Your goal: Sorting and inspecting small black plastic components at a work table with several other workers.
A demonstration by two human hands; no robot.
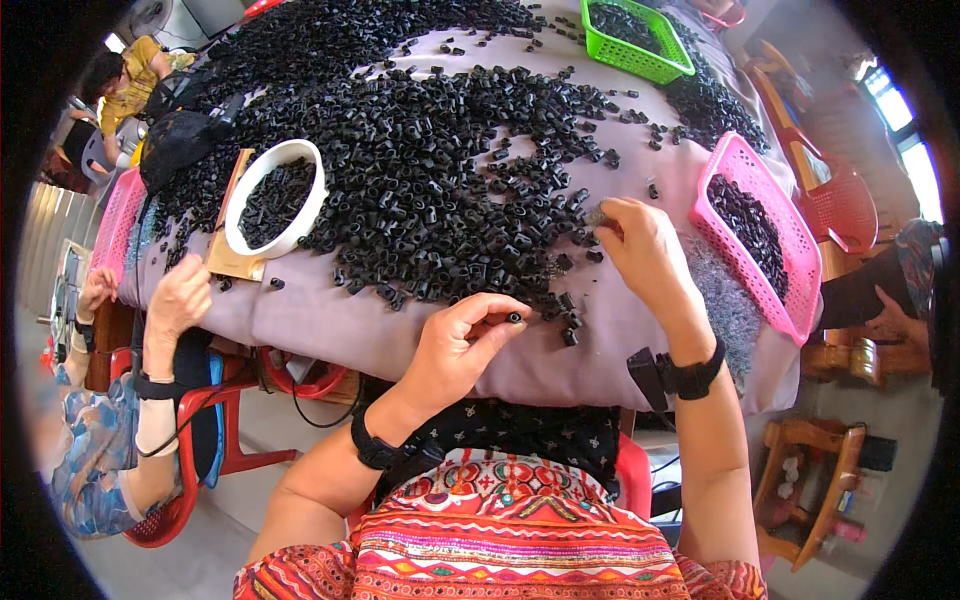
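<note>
My left hand (455, 350) is above the table's near edge, thumb and forefinger pinched on a small black plastic piece (514, 318) with a round opening. My right hand (645, 250) is closed at the right side of the big heap, its fingertips together by a small greyish clump (597, 216). What those fingertips hold, if anything, is too small to make out. Between my hands and beyond them spreads a heap of black plastic pieces (430, 180). A few loose black pieces (570, 333) lie just right of my left hand.
A pink basket (812, 300) of black pieces stands at right, beside a pile of fine grey bits (728, 315). A white round tub (318, 205) sits at left near a co-worker's hands (180, 300). At the far side are a green basket (640, 62) and more heaps.
</note>
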